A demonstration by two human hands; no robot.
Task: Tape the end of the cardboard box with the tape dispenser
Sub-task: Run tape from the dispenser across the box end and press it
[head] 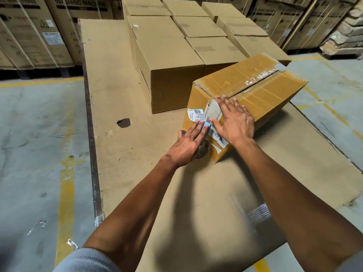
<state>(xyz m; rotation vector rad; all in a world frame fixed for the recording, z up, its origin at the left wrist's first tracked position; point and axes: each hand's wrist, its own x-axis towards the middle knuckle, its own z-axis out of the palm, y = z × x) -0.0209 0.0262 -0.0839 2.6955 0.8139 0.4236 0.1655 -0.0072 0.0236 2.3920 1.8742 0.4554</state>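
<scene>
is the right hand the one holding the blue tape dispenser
No, the left hand holds the blue tape dispenser against the cardboard box, while the right hand lies flat on the box's end.

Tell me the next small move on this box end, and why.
Probably draw the dispenser on down the box end toward the bottom edge. The left hand holds it against the near face, partway down; the right hand lies flat over the tape above it, and cardboard below looks untaped.
</scene>
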